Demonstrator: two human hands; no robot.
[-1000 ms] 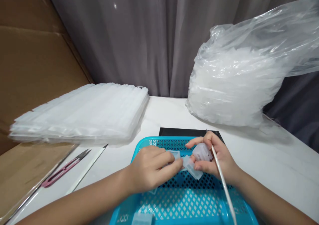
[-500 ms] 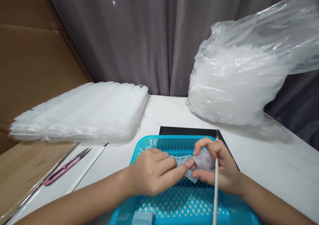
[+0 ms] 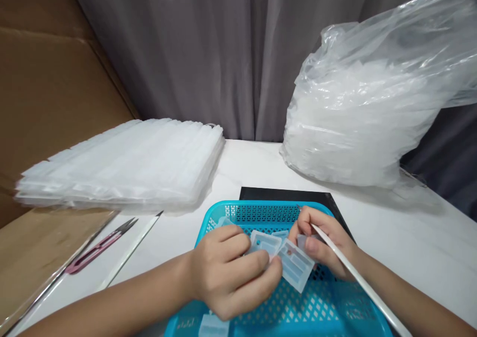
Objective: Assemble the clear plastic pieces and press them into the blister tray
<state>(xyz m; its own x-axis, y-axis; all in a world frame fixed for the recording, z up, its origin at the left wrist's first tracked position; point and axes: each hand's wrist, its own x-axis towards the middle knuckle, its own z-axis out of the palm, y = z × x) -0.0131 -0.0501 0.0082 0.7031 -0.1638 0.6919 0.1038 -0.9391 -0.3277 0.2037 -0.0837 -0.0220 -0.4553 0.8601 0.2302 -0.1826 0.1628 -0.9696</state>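
Observation:
Over a blue basket, my left hand is closed, thumb and forefinger pinching the edge of a small translucent plastic tray-like piece with raised ribs and a small hole. A similar piece shows just behind those fingers; whether the two are joined, I cannot tell. My right hand is closed around a thin white-handled tool with a narrow tip pointing up and left. Its fingers also touch translucent plastic, partly hidden by the thumb. Another translucent piece lies at the basket's near left.
Left of the basket lie pink thread snips and a thin white stick with a dark tip. Behind them is a stack of translucent sheets. A filled clear plastic bag stands back right. A black flat board extends behind the basket.
The curled translucent piece at my right fingers is now hidden, and flat ribbed pieces show between my hands. The tool has swung from near upright to slanting, its handle end toward the lower right.

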